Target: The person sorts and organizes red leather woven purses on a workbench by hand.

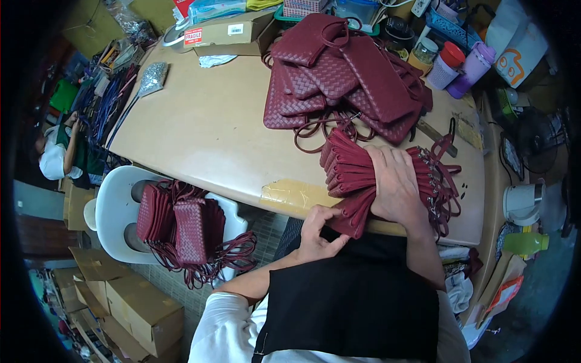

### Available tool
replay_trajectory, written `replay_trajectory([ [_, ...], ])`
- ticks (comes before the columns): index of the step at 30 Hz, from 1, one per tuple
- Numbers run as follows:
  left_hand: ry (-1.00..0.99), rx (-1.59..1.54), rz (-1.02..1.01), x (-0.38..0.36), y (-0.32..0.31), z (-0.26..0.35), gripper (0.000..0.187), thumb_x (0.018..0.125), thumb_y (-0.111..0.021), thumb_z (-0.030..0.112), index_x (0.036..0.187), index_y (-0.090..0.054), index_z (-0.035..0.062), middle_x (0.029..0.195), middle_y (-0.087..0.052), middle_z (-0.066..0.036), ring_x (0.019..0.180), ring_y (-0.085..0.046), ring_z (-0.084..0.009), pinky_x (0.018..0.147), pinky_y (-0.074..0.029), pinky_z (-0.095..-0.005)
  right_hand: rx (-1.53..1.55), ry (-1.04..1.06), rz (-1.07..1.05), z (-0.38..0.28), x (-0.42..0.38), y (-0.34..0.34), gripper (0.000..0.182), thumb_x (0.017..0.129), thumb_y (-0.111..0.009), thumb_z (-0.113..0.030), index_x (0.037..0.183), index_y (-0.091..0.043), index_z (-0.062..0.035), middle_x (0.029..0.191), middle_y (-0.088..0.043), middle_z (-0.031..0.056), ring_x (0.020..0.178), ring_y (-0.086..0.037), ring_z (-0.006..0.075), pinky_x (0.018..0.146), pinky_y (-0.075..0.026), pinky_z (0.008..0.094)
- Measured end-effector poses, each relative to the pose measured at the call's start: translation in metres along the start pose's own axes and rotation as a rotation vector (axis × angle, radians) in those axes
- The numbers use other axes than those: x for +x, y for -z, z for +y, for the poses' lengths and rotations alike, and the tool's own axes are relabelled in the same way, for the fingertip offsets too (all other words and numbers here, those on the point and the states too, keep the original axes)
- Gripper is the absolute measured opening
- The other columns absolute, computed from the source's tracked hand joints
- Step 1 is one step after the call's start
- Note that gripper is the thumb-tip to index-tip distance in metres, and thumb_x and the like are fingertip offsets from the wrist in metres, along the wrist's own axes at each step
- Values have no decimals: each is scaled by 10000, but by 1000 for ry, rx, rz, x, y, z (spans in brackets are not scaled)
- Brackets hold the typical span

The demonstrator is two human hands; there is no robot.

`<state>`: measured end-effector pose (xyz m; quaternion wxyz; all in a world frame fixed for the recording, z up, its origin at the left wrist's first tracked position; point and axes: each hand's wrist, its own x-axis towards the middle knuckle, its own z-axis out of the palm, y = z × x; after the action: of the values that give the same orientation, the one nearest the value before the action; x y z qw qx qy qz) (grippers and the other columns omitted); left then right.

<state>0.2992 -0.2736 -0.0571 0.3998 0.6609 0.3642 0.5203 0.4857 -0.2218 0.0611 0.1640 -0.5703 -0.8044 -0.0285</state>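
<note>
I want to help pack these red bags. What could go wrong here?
The bundle of red straps sits at the table edge, pressed only by the right hand, with the left hand pinching its end; it might slide off. Loose strap loops under the pile of woven pouches could snag and drag pouches along. The pouches on the white chair hang near its rim and may spill.

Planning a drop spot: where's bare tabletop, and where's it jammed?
Free: the wide tabletop stretch between the FRAGILE box, the woven pouch pile and the taped front edge. Crowded: the far right corner with cups, and the strap bundle under the right hand.
</note>
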Motion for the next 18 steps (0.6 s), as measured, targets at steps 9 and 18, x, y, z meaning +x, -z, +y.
replay_trajectory([
  [9, -78, 87, -51, 1, 1, -5, 569, 665, -797, 37, 1153, -505, 22, 1270, -532, -201, 934, -589, -238, 792, -497, -309, 31, -46, -28, -3, -1, 2, 680, 565, -671, -24, 1215, -475, 12, 1063, -544, 171, 1036, -518, 333, 1006, -350, 439],
  [18, 237, -144, -73, 7, 3, 17, 905, 665, -808, 66, 1422, -321, -31, 1082, -538, -106, 933, -549, -180, 816, -472, -297, 47, -45, -21, -6, -3, 5, 688, 561, -685, -41, 1216, -483, 7, 1041, -542, 155, 1032, -517, 325, 1000, -349, 425],
])
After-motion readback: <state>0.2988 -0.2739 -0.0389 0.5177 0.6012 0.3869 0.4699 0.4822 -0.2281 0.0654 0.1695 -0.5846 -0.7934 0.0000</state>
